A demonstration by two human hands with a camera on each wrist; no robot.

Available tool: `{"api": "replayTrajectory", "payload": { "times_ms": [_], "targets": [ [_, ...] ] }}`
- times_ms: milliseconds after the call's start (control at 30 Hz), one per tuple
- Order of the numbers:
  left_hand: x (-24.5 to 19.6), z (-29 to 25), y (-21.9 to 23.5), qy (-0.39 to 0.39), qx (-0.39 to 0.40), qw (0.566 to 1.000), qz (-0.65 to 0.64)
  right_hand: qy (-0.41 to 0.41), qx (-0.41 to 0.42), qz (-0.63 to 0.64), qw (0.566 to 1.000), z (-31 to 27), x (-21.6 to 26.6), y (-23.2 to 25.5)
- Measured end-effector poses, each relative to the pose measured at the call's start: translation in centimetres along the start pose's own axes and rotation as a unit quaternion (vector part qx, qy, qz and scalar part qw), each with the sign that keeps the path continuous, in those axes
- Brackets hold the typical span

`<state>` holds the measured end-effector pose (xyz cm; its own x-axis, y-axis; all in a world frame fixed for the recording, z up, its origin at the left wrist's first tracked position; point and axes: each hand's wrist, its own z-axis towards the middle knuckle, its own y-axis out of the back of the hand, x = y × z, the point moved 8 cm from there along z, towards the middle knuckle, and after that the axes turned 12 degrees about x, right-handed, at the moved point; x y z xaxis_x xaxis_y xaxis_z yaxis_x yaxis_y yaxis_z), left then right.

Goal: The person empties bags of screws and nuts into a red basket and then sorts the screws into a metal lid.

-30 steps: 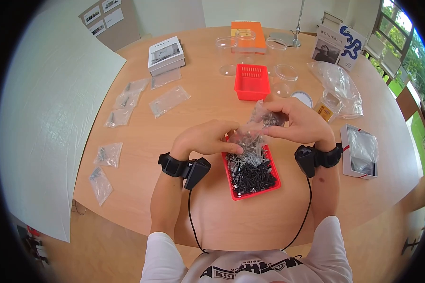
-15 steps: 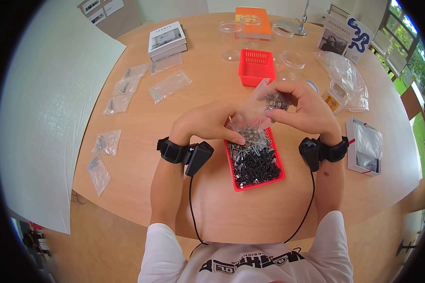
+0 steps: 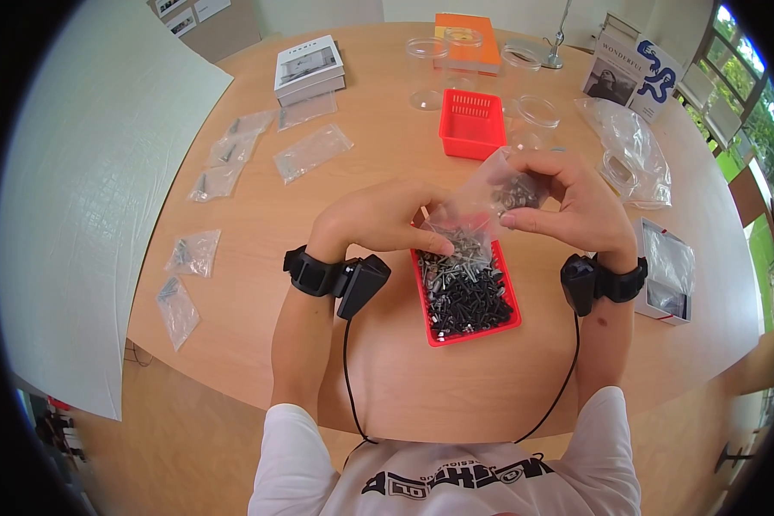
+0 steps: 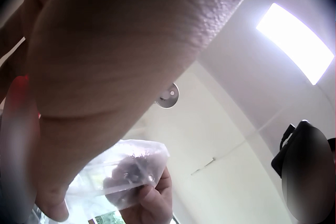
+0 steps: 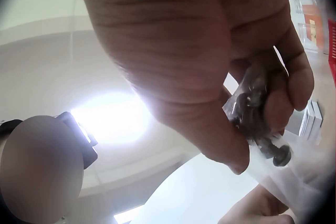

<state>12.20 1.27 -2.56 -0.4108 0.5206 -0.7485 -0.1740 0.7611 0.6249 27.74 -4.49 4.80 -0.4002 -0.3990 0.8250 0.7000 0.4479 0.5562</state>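
grip: right hand (image 3: 568,202) has thumb and fingers clamped through plastic on a lump of bolts (image 3: 516,196); left hand (image 3: 383,219) pinches the bag's other end, seemingly to steady it.
bench: the pale wooden bench (image 3: 258,258) carries everything, with the work right before the person, probably for easy reach by both hands.
red tray: the shallow tray (image 3: 477,334) lies under the hands, likely so that whatever leaves the bag lands inside.
red basket: deeper basket (image 3: 473,129), well beyond the tray and apart from it, perhaps parked out of the way.
clear bag: stretched between both hands above the tray's far part, bag (image 3: 476,202) has its bolt-filled end at the right hand; that end looks raised, maybe to tip the contents.
small packets: flat clear packets (image 3: 314,153) lie spread along the left, perhaps to keep lots separate.
screws: black screws (image 3: 469,303) heap at the tray's near end, silver pieces (image 3: 439,277) farther off; near the left thumb, cannot tell which are inside the plastic.
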Motion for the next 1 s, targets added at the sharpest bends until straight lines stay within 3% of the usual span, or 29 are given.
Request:
{"api": "replayTrajectory", "payload": {
  "times_ms": [133,333,433,533,633,733,833,1000],
  "targets": [
    [-0.3,-0.4,0.2,-0.001,-0.014,1.000,0.006,-0.013,-0.004,-0.031,0.999,-0.2,0.7,-0.3],
    [-1.6,-0.8,0.3,-0.010,-0.002,1.000,0.017,0.030,-0.028,-0.047,0.998,-0.3,1.3,-0.6],
    [-1.7,-0.9,0.4,-0.027,-0.009,1.000,0.010,-0.007,-0.037,-0.037,0.999,-0.3,1.0,-0.6],
    [-1.5,-0.9,0.4,-0.029,-0.010,1.000,0.005,0.069,-0.082,-0.069,0.992,-0.1,1.5,-0.4],
    [-1.4,-1.0,0.5,-0.027,-0.014,0.999,0.017,-0.013,-0.071,-0.042,0.996,-0.2,1.0,-0.4],
    [-1.3,-1.1,0.6,-0.011,-0.006,1.000,0.022,0.009,-0.094,-0.031,0.995,-0.3,1.6,-0.3],
    [-2.1,-1.7,0.9,-0.012,-0.018,1.000,0.020,0.100,-0.148,-0.031,0.983,-0.3,2.1,-0.1],
    [-3.1,-2.5,1.5,-0.058,-0.055,0.996,0.029,0.107,-0.160,-0.007,0.981,-0.1,2.1,-0.3]
  ]
}}
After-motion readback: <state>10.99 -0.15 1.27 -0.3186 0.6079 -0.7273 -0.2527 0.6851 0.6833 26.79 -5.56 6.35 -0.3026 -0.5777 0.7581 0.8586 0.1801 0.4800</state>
